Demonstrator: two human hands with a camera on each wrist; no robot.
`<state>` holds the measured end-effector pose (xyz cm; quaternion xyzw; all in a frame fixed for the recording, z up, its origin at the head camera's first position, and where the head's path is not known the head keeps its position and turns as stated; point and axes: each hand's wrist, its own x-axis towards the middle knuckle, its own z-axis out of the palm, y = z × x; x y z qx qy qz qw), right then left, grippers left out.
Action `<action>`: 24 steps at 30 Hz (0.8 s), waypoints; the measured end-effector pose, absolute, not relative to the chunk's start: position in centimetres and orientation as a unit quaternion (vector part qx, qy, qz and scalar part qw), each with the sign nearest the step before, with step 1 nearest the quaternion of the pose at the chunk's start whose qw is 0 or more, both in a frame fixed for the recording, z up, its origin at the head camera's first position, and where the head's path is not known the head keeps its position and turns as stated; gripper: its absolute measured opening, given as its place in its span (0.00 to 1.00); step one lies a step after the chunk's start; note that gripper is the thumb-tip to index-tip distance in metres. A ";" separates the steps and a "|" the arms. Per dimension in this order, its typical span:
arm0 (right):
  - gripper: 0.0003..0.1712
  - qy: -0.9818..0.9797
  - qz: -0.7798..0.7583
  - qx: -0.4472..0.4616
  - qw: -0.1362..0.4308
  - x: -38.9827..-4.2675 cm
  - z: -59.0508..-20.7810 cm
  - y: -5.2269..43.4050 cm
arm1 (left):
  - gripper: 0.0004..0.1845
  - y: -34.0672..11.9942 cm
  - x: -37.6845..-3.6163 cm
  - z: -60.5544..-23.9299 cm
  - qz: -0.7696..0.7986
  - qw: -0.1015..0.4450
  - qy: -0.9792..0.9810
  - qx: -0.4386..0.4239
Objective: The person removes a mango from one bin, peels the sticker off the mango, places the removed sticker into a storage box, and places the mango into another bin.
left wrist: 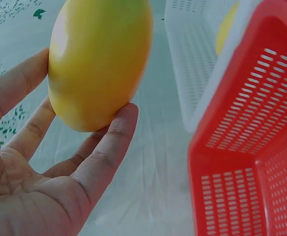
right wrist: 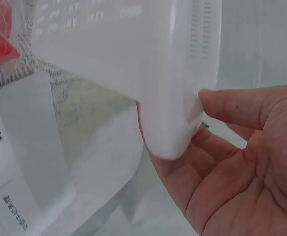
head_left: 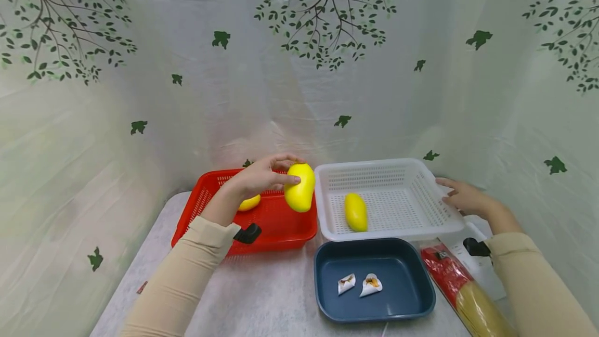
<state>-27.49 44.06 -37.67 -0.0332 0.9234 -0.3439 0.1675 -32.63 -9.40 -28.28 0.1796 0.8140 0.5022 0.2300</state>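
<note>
My left hand (head_left: pixel 262 176) grips a yellow mango (head_left: pixel 300 187) by its fingertips, holding it in the air over the right end of the red basket (head_left: pixel 281 228). In the left wrist view the mango (left wrist: pixel 99 61) sits between thumb and fingers (left wrist: pixel 111 147). A second yellow fruit (head_left: pixel 249 203) lies in the red basket, partly hidden by my wrist. Another mango (head_left: pixel 356 211) lies in the white basket (head_left: pixel 398 170). My right hand (head_left: pixel 460 196) holds the white basket's right corner (right wrist: pixel 177 132), thumb on the rim, fingers beneath.
A dark blue tray (head_left: pixel 402 295) with two small white packets (head_left: pixel 360 284) sits at the front. A red-and-yellow spaghetti pack (head_left: pixel 463 295) and a white device (right wrist: pixel 15 162) lie at the right. Leaf-patterned curtains enclose the table.
</note>
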 end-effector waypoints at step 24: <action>0.46 0.872 -0.445 0.022 0.203 -27.5 -38.1 44.8 | 0.27 3.9 -37.0 -28.2 0.449 0.267 0.822 0.225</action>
